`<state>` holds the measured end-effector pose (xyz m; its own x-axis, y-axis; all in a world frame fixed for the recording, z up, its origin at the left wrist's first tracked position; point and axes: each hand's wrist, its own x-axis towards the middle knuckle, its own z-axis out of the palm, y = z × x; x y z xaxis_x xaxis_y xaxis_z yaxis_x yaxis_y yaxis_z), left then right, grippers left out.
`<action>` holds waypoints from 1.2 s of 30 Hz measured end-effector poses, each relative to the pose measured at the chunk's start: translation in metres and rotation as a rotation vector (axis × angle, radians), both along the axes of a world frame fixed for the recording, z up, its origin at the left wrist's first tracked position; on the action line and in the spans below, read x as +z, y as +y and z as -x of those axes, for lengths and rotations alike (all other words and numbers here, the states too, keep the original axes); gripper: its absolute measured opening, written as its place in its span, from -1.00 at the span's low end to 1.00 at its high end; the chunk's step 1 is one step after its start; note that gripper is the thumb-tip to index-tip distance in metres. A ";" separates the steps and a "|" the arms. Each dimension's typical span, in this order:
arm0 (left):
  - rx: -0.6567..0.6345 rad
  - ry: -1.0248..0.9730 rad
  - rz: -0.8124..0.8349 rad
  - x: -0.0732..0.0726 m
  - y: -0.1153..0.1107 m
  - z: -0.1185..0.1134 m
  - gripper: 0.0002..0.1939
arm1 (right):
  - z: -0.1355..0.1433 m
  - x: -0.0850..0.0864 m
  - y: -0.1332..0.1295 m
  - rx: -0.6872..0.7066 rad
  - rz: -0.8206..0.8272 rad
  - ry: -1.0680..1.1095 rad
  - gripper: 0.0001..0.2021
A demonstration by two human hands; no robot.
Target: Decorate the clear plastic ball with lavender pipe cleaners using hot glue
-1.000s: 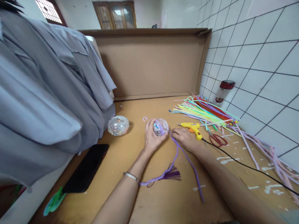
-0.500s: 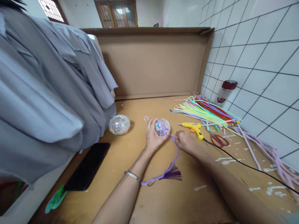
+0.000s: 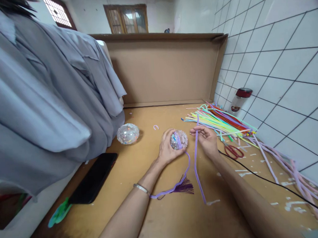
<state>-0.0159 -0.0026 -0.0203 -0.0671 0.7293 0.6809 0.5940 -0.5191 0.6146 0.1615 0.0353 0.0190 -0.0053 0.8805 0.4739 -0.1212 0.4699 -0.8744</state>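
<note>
My table (image 3: pixel 166 220) is brown-yellow. On it rests a clear ball (image 3: pixel 127 133). Nearer to me than this ball lies a black phone (image 3: pixel 94 178). To the ball's right I have a pale curl (image 3: pixel 156 127), coloured stems (image 3: pixel 210 119), red scissors (image 3: pixel 234 151) and, closer to me, a purple tassel (image 3: pixel 184 186).

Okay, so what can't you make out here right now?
All in the head view:
Decorated clear ball: left side covered by the left hand.
Black cord: one end hidden behind the right hand, the other cut off by the right edge.
Purple strand by the tassel: whether it continues is hidden by the left forearm.
Red-lidded jar: label print too small.
</note>
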 end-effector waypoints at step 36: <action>-0.083 0.112 -0.034 0.006 -0.007 -0.002 -0.22 | -0.001 0.022 -0.031 -0.443 -0.502 -0.538 -0.72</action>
<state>-0.0143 -0.0097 -0.0141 0.0704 0.7054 0.7053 0.6119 -0.5889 0.5280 0.1624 0.0044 0.0411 -0.0462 0.5409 0.8398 0.5360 0.7229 -0.4361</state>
